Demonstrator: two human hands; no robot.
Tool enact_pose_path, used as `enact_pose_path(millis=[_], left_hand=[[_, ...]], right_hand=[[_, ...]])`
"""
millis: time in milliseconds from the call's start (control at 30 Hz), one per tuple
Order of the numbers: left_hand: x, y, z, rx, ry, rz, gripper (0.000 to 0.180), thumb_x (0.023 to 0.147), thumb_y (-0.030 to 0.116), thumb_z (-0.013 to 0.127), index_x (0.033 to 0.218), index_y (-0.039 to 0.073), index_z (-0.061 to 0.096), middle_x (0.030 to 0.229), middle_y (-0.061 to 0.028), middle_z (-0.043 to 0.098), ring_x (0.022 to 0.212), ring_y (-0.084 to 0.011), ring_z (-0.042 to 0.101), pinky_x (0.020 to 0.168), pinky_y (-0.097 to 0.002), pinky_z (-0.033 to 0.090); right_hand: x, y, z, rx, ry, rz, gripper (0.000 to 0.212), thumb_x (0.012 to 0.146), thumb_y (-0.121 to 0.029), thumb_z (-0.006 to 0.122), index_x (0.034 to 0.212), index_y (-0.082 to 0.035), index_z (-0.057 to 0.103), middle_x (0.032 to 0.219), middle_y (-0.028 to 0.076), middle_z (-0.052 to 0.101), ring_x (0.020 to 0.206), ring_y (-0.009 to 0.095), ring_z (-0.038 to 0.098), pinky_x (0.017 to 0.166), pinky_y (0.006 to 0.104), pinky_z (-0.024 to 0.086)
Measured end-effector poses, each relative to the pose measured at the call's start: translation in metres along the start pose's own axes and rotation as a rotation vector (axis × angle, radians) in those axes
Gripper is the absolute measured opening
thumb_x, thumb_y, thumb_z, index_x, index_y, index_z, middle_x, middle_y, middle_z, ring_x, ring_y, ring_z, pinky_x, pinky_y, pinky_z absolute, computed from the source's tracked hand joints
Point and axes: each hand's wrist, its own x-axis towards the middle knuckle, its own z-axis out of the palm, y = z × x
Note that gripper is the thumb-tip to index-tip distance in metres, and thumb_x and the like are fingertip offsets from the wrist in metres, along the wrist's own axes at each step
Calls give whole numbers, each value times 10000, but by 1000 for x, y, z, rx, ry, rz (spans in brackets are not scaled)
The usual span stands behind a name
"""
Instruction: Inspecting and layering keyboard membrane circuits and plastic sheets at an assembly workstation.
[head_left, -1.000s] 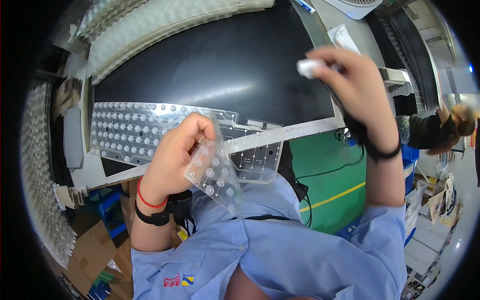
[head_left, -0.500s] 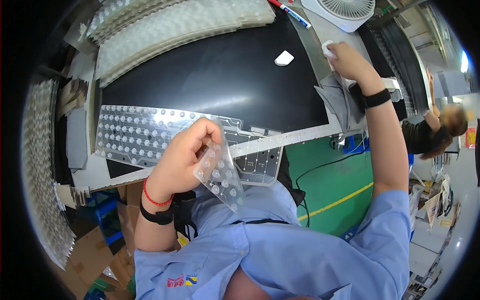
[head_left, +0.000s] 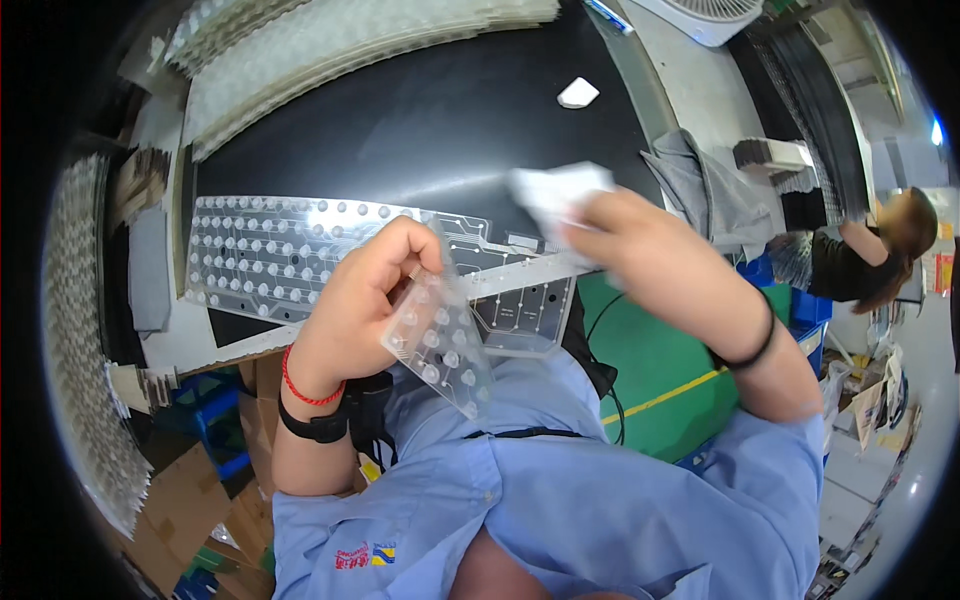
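A transparent keyboard membrane point(head_left: 255, 250) with rows of white domes lies along the near edge of the black work surface. Its right part, with printed traces and dark patches, hangs over the edge towards my lap. My left hand point(head_left: 362, 290) is closed on the membrane, pinching a bent-up flap point(head_left: 440, 345) that carries several domes. My right hand point(head_left: 625, 235) grips a white cloth or wipe point(head_left: 562, 195), partly smeared by motion, above the right end of the membrane. What the wipe covers below is hidden.
Stacked membranes point(head_left: 370, 50) line the back; more sheets point(head_left: 85, 330) stand at far left. A white scrap point(head_left: 578, 93), a marker point(head_left: 608, 16) and a white fan point(head_left: 705, 15) are at back right. Grey cloth point(head_left: 705, 190) drapes the right edge. Another person point(head_left: 850, 260) works further right.
My right hand has come from the far right, by the grey cloth, leftwards and nearer with the white wipe, now over the membrane's right end. My left hand keeps hold of the flap.
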Motion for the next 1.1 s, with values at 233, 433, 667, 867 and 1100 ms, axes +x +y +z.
enact_pose_path(millis=[233,433,667,867,1100], left_hand=[[1,-1,3,67,-11,20,140,937,39,609,1034,51,508,854,10,564,743,-51,525,650,-226,426],[3,7,2,-153,20,-119,157,964,39,612,1061,54,490,920,11,553,804,-51,519,709,-208,429],[-1,6,4,-129,-28,-64,167,968,21,612,1066,61,483,933,16,548,813,-48,507,731,-210,427],[0,4,3,-145,21,-127,174,956,42,616,1067,62,483,933,12,558,832,-50,522,744,-210,433],[1,8,4,-168,43,-95,207,912,34,624,1065,65,488,949,-3,588,833,-49,544,726,-202,442]], right_hand=[[-61,-5,-59,246,-182,162,374,715,97,605,1041,-37,731,954,154,665,902,359,668,770,406,540],[53,-16,46,271,339,-173,449,735,103,595,1167,8,673,1202,175,672,1097,376,647,944,423,536],[-103,30,-26,4,-362,432,115,691,49,579,755,33,672,846,170,686,828,368,655,733,437,533],[-45,21,-3,136,595,131,304,741,101,551,965,14,738,1040,190,712,964,375,688,872,411,557],[-27,-2,43,188,329,-90,225,739,45,583,904,-21,720,975,133,692,988,338,653,872,423,555]])
